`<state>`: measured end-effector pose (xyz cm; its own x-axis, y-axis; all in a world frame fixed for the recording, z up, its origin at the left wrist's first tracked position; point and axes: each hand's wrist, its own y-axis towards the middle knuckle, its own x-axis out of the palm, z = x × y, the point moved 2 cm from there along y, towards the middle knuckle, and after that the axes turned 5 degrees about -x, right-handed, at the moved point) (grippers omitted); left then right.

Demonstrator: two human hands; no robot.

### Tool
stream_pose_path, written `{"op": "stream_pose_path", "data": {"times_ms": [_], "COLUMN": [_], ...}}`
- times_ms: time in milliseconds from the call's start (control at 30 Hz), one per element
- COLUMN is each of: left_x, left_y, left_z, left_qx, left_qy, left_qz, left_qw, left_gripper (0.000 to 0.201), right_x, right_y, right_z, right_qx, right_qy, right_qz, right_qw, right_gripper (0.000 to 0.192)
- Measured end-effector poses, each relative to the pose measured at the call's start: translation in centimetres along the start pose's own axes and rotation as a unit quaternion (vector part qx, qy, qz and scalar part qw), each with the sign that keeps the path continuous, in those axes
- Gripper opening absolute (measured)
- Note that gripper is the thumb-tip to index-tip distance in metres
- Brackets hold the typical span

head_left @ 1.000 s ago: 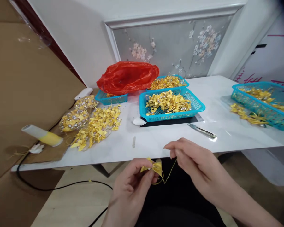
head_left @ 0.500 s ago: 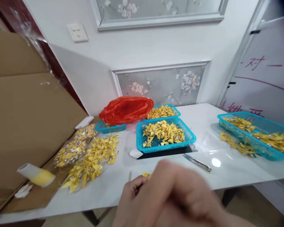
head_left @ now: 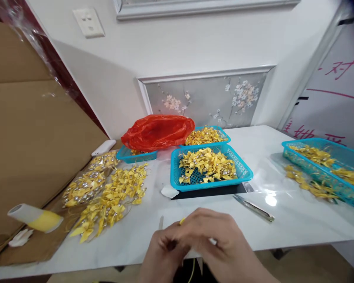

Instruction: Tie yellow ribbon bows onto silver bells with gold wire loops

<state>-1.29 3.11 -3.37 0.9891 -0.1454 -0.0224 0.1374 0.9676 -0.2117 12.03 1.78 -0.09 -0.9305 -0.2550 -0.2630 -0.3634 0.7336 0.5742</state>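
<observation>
My left hand (head_left: 165, 249) and my right hand (head_left: 216, 239) meet above the front edge of the table, fingers bent and pinched together. Between their fingertips a small yellow ribbon piece (head_left: 182, 221) pokes out, mostly covered by the fingers. Below the hands hangs a thin yellowish cord (head_left: 192, 270); whether it joins the ribbon piece is hidden. Tweezers (head_left: 255, 208) lie to the right of my right hand. Beyond the hands is a blue basket (head_left: 174, 173) holding yellow ribbon pieces with silvery beads (head_left: 208, 163).
Left on the table lie a heap of yellow beaded pieces (head_left: 115, 200), bagged ones (head_left: 85, 188) and a yellow-white roll (head_left: 37, 218) beside a cardboard box (head_left: 41, 133). A red plastic bag (head_left: 157, 131) covers part of a back basket (head_left: 135, 158). Another blue basket (head_left: 315, 173) stands right.
My right hand has drawn back and down from its raised, blurred position and now rests against the left one. The hanging cord has come into sight. The camera view has tilted down slightly.
</observation>
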Motion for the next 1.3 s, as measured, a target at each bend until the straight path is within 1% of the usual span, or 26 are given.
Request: {"op": "stream_pose_path", "data": {"times_ms": [67, 133, 200, 300, 367, 467, 567, 633, 700, 767, 833, 933, 1067, 1167, 1300], "left_x": [0.0, 0.0, -0.2, -0.6, -0.9, -1.1, -1.3, -1.3, -1.3, -1.2, -1.0, -0.7, -0.3, -0.2, -0.1], "left_y": [-0.1, 0.0, 0.2, 0.7, 0.9, 1.1, 1.3, 1.4, 1.4, 1.4, 1.4, 1.2, 1.1, 0.9, 0.4], "left_z": [0.1, -0.2, -0.6, -1.4, -1.8, -2.1, -2.4, -2.7, -2.9, -3.0, -2.9, -2.6, -2.7, -3.2, -3.1], "left_qx": [-0.014, -0.047, -0.067, -0.078, -0.082, -0.088, -0.091, -0.09, -0.092, -0.093, -0.094, -0.101, -0.108, -0.085, -0.016], "left_qy": [-0.003, -0.012, -0.02, -0.051, -0.077, -0.098, -0.096, -0.094, -0.098, -0.104, -0.116, -0.17, -0.23, -0.199, -0.069], "left_qz": [-0.018, -0.031, -0.04, -0.042, -0.037, -0.036, -0.036, -0.035, -0.036, -0.039, -0.034, -0.009, 0.004, 0.005, 0.023], "left_qw": [1.0, 0.998, 0.997, 0.995, 0.993, 0.991, 0.991, 0.991, 0.99, 0.99, 0.988, 0.98, 0.967, 0.976, 0.997], "left_gripper": [0.02, 0.017, 0.018, 0.024, 0.027, 0.027, 0.024, 0.025, 0.027, 0.03, 0.031, 0.029, 0.027, 0.029, 0.029], "right_x": [-0.7, -0.9, -0.7, -0.3, 0.0, 0.3, 0.4, 0.3, 0.2, 0.2, 0.1, 0.1, 0.4, 0.8, 1.4], "right_y": [-0.7, -1.5, -2.2, -2.8, -2.9, -3.1, -3.2, -3.2, -2.9, -2.7, -2.6, -2.6, -3.0, -3.4, -3.5], "right_z": [1.5, 2.8, 3.9, 4.8, 5.3, 6.0, 6.3, 6.1, 5.7, 5.4, 5.1, 5.1, 5.3, 5.5, 5.5], "right_qx": [0.045, 0.054, 0.043, 0.04, 0.041, 0.043, 0.026, 0.011, -0.001, -0.008, -0.006, -0.001, 0.002, 0.011, 0.023], "right_qy": [-0.031, -0.064, -0.106, -0.172, -0.186, -0.19, -0.238, -0.295, -0.351, -0.382, -0.39, -0.381, -0.352, -0.362, -0.375], "right_qz": [0.056, 0.082, 0.078, 0.066, 0.064, 0.062, 0.068, 0.067, 0.051, 0.031, 0.015, -0.001, -0.005, 0.003, -0.007], "right_qw": [0.997, 0.993, 0.99, 0.982, 0.98, 0.979, 0.968, 0.953, 0.935, 0.923, 0.921, 0.925, 0.936, 0.932, 0.927], "right_gripper": [0.025, 0.022, 0.023, 0.027, 0.029, 0.032, 0.032, 0.033, 0.035, 0.035, 0.033, 0.03, 0.035, 0.037, 0.031]}}
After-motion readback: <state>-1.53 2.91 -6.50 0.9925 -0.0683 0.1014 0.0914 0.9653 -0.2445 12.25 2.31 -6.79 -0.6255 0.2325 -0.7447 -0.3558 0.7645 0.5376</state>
